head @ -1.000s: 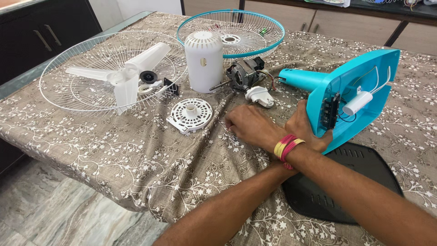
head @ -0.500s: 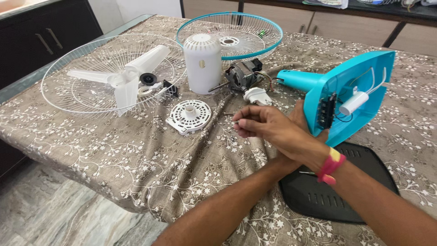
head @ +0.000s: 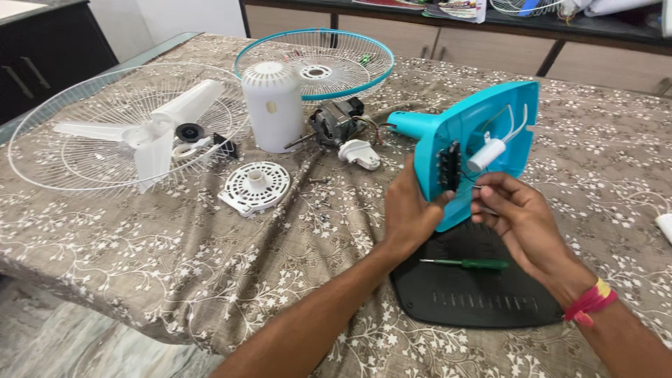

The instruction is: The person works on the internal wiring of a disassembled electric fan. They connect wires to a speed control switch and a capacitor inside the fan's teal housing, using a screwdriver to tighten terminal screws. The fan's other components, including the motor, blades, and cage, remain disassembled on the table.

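Head view, floral-clothed table (head: 175, 259), left hand (head: 409, 210) gripping turquoise fan base (head: 483, 119), right hand (head: 521, 220) pinching inside, cabinets (head: 448, 45) behind.

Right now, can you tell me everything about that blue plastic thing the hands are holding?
The turquoise fan base shell looks like smooth plastic, a curved plate with a short tube neck on its left side. It stands tilted on edge, open inside facing the camera, showing a black switch block, a white cylinder and thin white wires. Its lower edge sits at the black base plate. The left hand grips its left edge; the right hand fingers reach its inside.
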